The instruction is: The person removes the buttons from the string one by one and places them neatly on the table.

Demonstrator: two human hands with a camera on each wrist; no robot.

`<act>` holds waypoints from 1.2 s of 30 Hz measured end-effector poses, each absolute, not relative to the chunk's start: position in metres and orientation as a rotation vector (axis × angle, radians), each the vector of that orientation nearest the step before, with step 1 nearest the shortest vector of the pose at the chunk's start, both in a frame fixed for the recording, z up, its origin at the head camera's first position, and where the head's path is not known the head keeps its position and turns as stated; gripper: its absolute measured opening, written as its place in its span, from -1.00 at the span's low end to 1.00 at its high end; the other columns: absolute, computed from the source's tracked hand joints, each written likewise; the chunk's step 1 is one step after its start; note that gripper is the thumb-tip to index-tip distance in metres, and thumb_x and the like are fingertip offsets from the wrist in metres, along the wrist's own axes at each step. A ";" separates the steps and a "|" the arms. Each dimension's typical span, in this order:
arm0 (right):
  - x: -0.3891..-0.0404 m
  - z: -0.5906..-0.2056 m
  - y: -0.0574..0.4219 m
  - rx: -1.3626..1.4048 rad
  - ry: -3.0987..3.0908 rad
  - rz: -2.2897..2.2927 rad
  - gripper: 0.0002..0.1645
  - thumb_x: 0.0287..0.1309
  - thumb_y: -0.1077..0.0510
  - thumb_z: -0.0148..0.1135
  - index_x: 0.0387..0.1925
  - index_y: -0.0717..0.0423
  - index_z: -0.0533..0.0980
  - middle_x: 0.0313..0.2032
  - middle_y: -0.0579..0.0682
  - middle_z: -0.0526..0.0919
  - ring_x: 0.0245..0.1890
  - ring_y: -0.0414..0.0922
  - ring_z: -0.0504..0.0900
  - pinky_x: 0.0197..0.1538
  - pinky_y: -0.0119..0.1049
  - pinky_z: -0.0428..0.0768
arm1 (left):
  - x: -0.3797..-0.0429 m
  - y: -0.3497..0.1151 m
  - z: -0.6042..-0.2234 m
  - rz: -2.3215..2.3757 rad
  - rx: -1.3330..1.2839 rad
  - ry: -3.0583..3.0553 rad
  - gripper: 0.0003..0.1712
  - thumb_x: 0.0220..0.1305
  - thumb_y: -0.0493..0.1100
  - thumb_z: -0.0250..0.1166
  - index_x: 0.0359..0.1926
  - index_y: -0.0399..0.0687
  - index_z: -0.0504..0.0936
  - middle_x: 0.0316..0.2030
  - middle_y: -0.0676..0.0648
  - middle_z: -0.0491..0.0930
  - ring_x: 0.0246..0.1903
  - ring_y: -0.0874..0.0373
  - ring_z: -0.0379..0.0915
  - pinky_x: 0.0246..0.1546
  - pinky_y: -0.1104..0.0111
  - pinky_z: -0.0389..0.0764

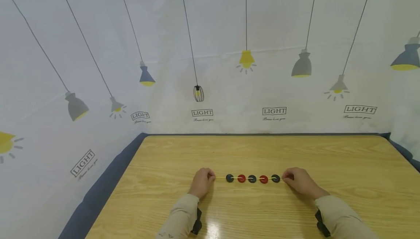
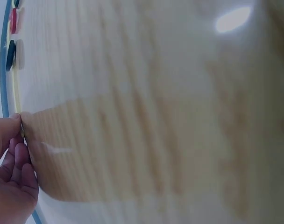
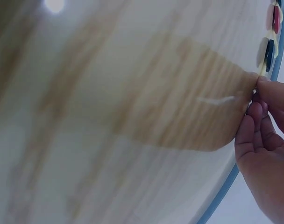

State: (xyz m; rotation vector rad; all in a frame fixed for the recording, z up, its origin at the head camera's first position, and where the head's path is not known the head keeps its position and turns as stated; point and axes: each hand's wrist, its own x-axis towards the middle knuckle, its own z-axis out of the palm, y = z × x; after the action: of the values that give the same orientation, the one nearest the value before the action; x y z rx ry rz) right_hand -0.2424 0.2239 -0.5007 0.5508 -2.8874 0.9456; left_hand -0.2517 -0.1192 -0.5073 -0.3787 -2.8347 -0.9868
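A yellow string (image 1: pixel 220 177) runs straight between the two hands, threaded through several round discs that alternate dark and red. In the head view the leftmost dark disc (image 1: pixel 229 178) is nearest the left hand, with a red disc (image 1: pixel 241 178) beside it. My left hand (image 1: pixel 202 182) pinches the string's left end between thumb and fingertips. The right end is pinched by my right hand (image 1: pixel 302 182), close to the rightmost dark disc (image 1: pixel 275 178). In the left wrist view, a dark disc (image 2: pixel 10 56) stands on edge along the string, near the tabletop.
The light wood table (image 1: pixel 262 213) reflects a bright glare spot near its front. Behind it hangs a pale cloth (image 1: pixel 223 78) printed with lamps and lettering. A dark blue border (image 1: pixel 98 188) runs along the table's left side.
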 end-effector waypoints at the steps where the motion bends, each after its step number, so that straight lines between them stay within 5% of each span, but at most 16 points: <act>1: -0.242 -0.500 0.224 0.545 -2.890 0.949 -0.91 -0.02 0.36 0.19 -0.53 0.15 0.51 -0.54 -0.12 0.49 -0.51 -0.24 0.39 -0.44 -0.35 0.40 | -0.252 -0.120 -0.507 -1.012 -0.385 -2.827 -0.93 0.10 -0.35 0.21 -0.49 -0.17 0.53 -0.51 0.01 0.42 -0.48 0.21 0.32 -0.45 0.41 0.40; 20: -0.242 -0.492 0.221 0.559 -2.881 1.012 -0.96 -0.03 0.32 0.23 -0.44 0.20 0.53 -0.45 -0.08 0.52 -0.42 -0.17 0.46 -0.36 -0.28 0.46 | -0.247 -0.117 -0.501 -1.206 -0.461 -2.753 -0.89 0.06 -0.35 0.25 -0.32 -0.24 0.54 -0.42 -0.05 0.42 -0.39 0.13 0.32 -0.37 0.38 0.38; 36: -0.253 -0.472 0.166 0.557 -2.917 1.167 -0.88 0.08 0.25 0.15 -0.33 0.21 0.56 -0.41 -0.08 0.53 -0.43 -0.18 0.43 -0.43 -0.34 0.42 | -0.249 -0.089 -0.506 -1.023 -0.434 -2.770 -0.93 0.01 -0.24 0.32 -0.43 -0.14 0.62 -0.49 0.02 0.44 -0.43 0.16 0.32 -0.35 0.36 0.36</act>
State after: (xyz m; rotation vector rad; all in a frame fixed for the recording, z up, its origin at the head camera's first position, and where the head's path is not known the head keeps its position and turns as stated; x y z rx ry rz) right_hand -0.2535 0.1661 -0.4725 0.5575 -2.9169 1.1670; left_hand -0.2493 -0.0891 -0.5061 -0.4345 -2.7701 -1.0227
